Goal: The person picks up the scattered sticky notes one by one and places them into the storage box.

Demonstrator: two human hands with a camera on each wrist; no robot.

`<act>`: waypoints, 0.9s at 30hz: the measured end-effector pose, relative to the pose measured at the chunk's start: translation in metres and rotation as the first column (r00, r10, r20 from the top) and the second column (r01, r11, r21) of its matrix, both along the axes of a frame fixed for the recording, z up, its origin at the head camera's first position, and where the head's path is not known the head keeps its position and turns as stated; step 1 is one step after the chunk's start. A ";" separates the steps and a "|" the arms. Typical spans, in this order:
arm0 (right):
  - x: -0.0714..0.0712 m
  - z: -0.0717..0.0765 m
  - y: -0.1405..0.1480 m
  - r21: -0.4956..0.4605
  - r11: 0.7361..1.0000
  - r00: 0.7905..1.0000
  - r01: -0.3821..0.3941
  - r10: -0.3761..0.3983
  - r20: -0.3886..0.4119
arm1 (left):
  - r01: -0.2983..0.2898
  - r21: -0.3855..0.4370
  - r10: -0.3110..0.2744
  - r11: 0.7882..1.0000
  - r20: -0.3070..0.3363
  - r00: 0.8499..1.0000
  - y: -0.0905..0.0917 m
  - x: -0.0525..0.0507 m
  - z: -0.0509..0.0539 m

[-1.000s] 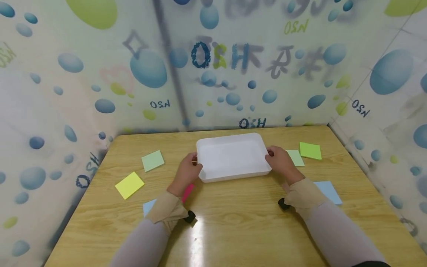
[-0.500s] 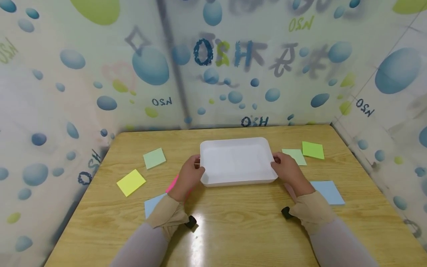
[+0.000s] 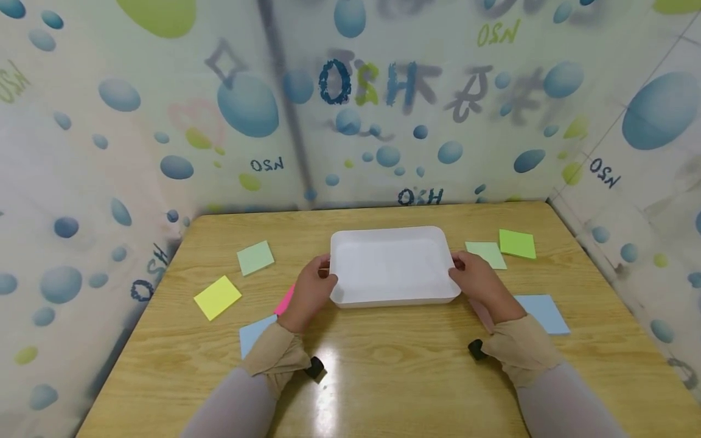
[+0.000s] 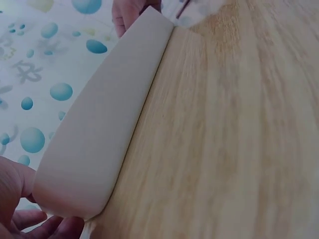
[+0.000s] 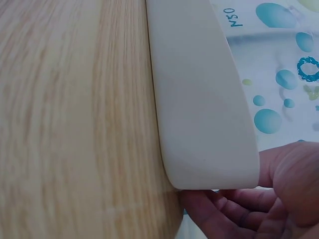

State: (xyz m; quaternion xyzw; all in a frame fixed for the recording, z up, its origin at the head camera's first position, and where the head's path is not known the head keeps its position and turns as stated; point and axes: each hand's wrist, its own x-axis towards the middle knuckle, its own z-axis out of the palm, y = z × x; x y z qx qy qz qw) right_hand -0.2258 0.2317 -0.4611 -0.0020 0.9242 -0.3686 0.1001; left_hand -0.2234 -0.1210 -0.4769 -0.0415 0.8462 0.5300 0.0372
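A white rectangular tray [image 3: 394, 267] sits level on the wooden table, its near side wall [image 4: 102, 112] flush with the wood in both wrist views. My left hand [image 3: 312, 291] grips the tray's left end, with the thumb at the side wall and the fingers curled by the bottom corner in the left wrist view. At the opposite end, my right hand [image 3: 482, 285] holds the tray; the right wrist view has its thumb against the wall and its fingers [image 5: 239, 211] at the lower corner. Nothing lies inside the tray.
Left of the tray lie pale green [image 3: 255, 258], yellow [image 3: 217, 297], blue [image 3: 254, 334] and pink [image 3: 285, 300] paper squares. On the right are pale green [image 3: 487, 254], bright green [image 3: 517, 243] and blue [image 3: 544, 314] ones. A patterned wall [image 3: 356, 152] stands behind the table.
Both hands have brought the tray slightly nearer and set it straighter, its far right corner no longer raised. The pink square by my left wrist shows more. The head view has shifted a little.
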 end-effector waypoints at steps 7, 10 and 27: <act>-0.001 -0.001 0.001 0.006 1.000 1.000 0.000 0.000 0.008 | 0.001 0.014 0.000 1.000 -0.011 1.000 0.000 0.000 -0.002; -0.001 0.001 0.000 0.009 1.000 1.000 -0.006 0.005 0.016 | -0.001 0.026 0.001 1.000 -0.012 1.000 0.000 0.000 -0.001; 0.001 0.011 0.021 -0.109 0.992 0.996 0.062 -0.068 -0.061 | 0.009 0.007 -0.009 1.000 -0.015 1.000 0.000 0.001 0.002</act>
